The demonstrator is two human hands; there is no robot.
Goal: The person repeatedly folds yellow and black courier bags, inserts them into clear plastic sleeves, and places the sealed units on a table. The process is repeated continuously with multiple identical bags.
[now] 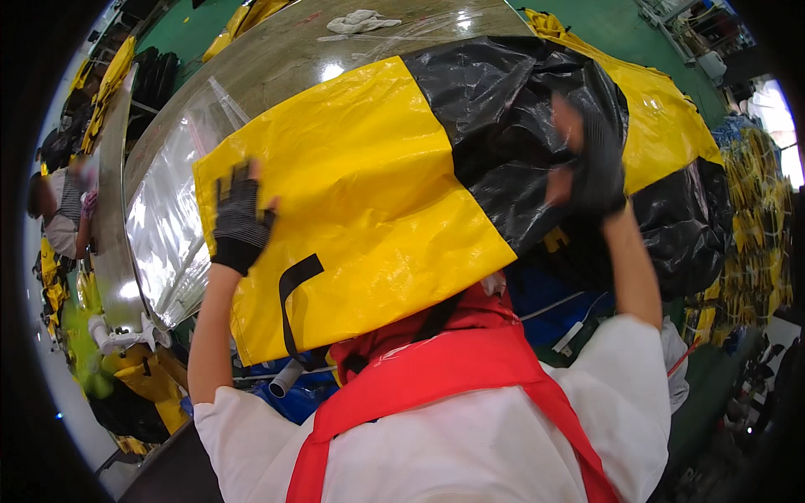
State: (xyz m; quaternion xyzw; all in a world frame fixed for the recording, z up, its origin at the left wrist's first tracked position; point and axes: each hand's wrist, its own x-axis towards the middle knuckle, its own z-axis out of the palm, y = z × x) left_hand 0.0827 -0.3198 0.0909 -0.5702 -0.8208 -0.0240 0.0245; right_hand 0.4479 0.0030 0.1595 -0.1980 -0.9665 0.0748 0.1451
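A glossy yellow-and-black piece of coated fabric, perhaps a bag or cover (360, 176), lies spread over the table in front of me. A short black strap (289, 293) sits on its yellow part near the front edge. My left hand (241, 220), in a dark striped fingerless glove, rests on the left end of the yellow part with its fingers spread. Over the crumpled black part is my right hand (594, 163), also gloved and blurred by motion. Its thumb and fingers look apart, with nothing seen between them; whether it touches the fabric I cannot tell.
Clear plastic film (172, 218) covers the table's left side. A white cloth (362, 23) lies at the far edge. More yellow-and-black fabric (671, 109) drapes at the right, beside stacked yellow pieces (755, 210). Another person (65, 205) is at the far left.
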